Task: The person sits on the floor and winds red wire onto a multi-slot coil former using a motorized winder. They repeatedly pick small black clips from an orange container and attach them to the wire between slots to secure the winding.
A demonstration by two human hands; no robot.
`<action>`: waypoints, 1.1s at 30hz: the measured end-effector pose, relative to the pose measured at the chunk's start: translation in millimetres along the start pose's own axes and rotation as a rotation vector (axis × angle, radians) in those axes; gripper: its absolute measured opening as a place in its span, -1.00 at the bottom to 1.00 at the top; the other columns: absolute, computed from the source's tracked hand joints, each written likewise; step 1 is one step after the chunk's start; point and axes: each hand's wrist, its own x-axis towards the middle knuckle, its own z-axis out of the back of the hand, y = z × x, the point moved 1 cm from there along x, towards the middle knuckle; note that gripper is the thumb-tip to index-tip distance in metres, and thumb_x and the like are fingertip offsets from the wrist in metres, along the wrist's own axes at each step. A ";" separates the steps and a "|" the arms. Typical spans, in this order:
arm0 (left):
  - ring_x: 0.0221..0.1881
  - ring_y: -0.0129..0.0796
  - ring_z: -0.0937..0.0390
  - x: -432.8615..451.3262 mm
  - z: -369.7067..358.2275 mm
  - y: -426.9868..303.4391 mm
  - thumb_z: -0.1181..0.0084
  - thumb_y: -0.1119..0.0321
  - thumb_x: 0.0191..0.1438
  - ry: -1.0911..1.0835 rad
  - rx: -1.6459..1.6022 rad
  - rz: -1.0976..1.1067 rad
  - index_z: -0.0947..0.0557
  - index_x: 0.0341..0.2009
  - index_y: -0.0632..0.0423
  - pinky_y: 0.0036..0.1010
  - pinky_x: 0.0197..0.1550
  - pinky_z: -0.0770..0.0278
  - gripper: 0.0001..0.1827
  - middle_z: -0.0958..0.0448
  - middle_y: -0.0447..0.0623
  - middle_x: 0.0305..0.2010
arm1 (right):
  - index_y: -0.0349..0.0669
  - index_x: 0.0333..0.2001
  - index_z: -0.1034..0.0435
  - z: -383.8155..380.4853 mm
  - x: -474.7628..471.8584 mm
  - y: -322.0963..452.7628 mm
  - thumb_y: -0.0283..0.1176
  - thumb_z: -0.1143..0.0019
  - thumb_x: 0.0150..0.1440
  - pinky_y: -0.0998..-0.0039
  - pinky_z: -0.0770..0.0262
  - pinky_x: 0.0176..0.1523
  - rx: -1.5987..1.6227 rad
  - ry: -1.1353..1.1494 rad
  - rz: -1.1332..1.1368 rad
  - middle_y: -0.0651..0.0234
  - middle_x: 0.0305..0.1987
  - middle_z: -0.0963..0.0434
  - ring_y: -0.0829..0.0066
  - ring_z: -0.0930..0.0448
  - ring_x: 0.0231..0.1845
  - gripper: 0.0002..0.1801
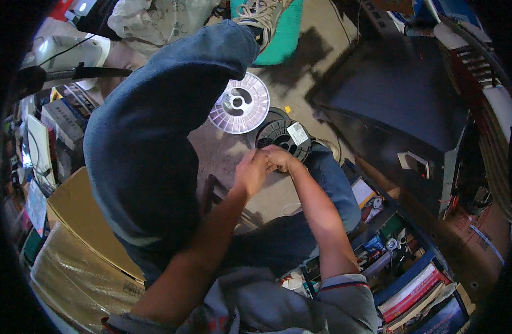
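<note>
My left hand [251, 170] and my right hand [281, 159] meet at the near edge of a black plastic spool [276, 132]. Their fingers are curled together, and whatever lies between them is hidden. A white label with print [297, 133] is stuck on the spool's face. Just beyond, to the left, a pale ribbed plastic spool [256, 100] rests at a slight tilt, partly behind my raised knee. Part of a dark grey round rim [276, 112] shows between the two spools. A thin pale loop [292, 208] is visible below my right wrist.
To the right stands a large dark cabinet or box [389, 96]. Drawers with tools and small parts [389, 246] lie at lower right, near books [414, 292]. My shoe [260, 18] is on a turquoise object [287, 37]. Cardboard [93, 225] and bubble wrap [80, 271] are at left.
</note>
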 end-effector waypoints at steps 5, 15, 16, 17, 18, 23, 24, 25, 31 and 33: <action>-0.19 0.00 -0.61 0.7 4.8 1.5 -0.27 0.09 0.02 0.012 -0.004 0.221 -0.64 -0.13 0.04 -0.23 -0.19 -0.53 -0.62 -0.62 0.12 -0.25 | -0.23 -0.24 -0.52 12.5 -5.0 -33.2 -0.33 -0.11 0.09 0.47 -0.51 -0.46 0.145 0.231 -0.137 0.27 -0.36 -0.63 0.41 -0.64 -0.44 -0.77; -0.17 0.02 -0.63 36.4 -29.9 70.3 -0.28 -0.01 -0.05 0.284 0.227 0.524 -0.69 -0.16 0.00 -0.23 -0.12 -0.57 -0.57 -0.65 0.15 -0.20 | -0.25 -0.49 -0.47 -59.2 -23.3 -82.4 -0.35 -0.17 0.04 0.30 -0.47 -0.50 -0.331 -0.211 -0.224 0.26 -0.48 -0.53 0.36 -0.57 -0.53 -0.81; -0.02 0.08 -0.57 42.2 -35.8 74.6 -0.22 0.04 -0.04 0.351 0.285 0.635 -0.71 -0.14 -0.07 -0.16 -0.03 -0.54 -0.61 -0.62 0.15 -0.07 | -0.20 -0.55 -0.44 -57.5 -20.3 -101.8 -0.35 -0.17 0.04 0.29 -0.40 -0.56 -0.309 -0.253 -0.239 0.29 -0.55 -0.48 0.35 -0.52 -0.61 -0.80; -0.02 0.08 -0.57 36.8 -39.4 77.5 -0.22 0.03 -0.04 0.369 0.289 0.634 -0.71 -0.14 -0.06 -0.16 -0.02 -0.54 -0.60 -0.62 0.15 -0.07 | -0.16 -0.62 -0.41 -57.5 -17.2 -121.7 -0.36 -0.16 0.04 0.27 -0.34 -0.62 -0.285 -0.292 -0.255 0.32 -0.63 -0.42 0.34 -0.47 -0.69 -0.78; -0.02 0.09 -0.56 34.6 -41.0 76.9 -0.22 0.02 -0.05 0.376 0.292 0.635 -0.71 -0.14 -0.06 -0.16 -0.01 -0.54 -0.59 -0.62 0.15 -0.07 | -0.15 -0.62 -0.40 -47.3 -12.4 -146.2 -0.38 -0.15 0.03 0.29 -0.31 -0.64 -0.267 -0.314 -0.259 0.32 -0.64 -0.41 0.35 -0.44 -0.70 -0.79; -0.01 0.17 -0.54 26.2 -49.0 72.6 -0.17 0.00 -0.01 0.459 0.359 0.570 -0.68 -0.12 0.00 -0.11 0.02 -0.52 -0.56 -0.60 0.16 -0.04 | -0.14 -0.64 -0.37 47.2 21.7 -258.5 -0.47 -0.11 0.00 0.35 -0.19 -0.71 0.438 -0.225 -0.067 0.31 -0.70 -0.36 0.40 -0.34 -0.78 -0.82; -0.01 0.17 -0.54 24.5 -49.3 78.0 -0.17 0.00 -0.01 0.465 0.358 0.544 -0.68 -0.13 0.00 -0.11 0.02 -0.52 -0.56 -0.60 0.17 -0.05 | -0.15 -0.63 -0.38 44.5 8.8 -244.3 -0.49 -0.11 -0.01 0.35 -0.17 -0.72 0.615 -0.367 -0.164 0.30 -0.70 -0.36 0.41 -0.33 -0.78 -0.83; -0.01 0.17 -0.53 24.9 -49.4 80.3 -0.17 -0.01 -0.01 0.471 0.359 0.511 -0.68 -0.13 0.00 -0.11 0.02 -0.52 -0.56 -0.60 0.18 -0.06 | -0.17 -0.63 -0.38 39.6 3.4 -230.6 -0.50 -0.12 -0.02 0.35 -0.16 -0.73 0.506 -0.608 -0.162 0.29 -0.70 -0.36 0.40 -0.33 -0.79 -0.84; -0.02 0.15 -0.54 27.8 -50.2 75.1 -0.20 0.01 -0.02 0.501 0.240 0.465 -0.69 -0.15 0.01 -0.12 -0.02 -0.52 -0.58 -0.61 0.22 -0.13 | -0.27 -0.61 -0.38 39.4 -14.6 -187.4 -0.51 -0.13 0.00 0.37 -0.22 -0.72 0.866 -1.105 0.116 0.26 -0.69 -0.42 0.40 -0.38 -0.78 -0.82; -0.04 0.15 -0.55 27.5 -53.8 74.4 -0.19 0.01 -0.02 0.501 0.229 0.447 -0.69 -0.17 0.02 -0.12 -0.04 -0.52 -0.59 -0.61 0.22 -0.15 | -0.29 -0.60 -0.38 32.3 -7.3 -174.5 -0.50 -0.10 0.03 0.41 -0.23 -0.71 1.203 -1.098 0.366 0.25 -0.67 -0.45 0.42 -0.39 -0.78 -0.81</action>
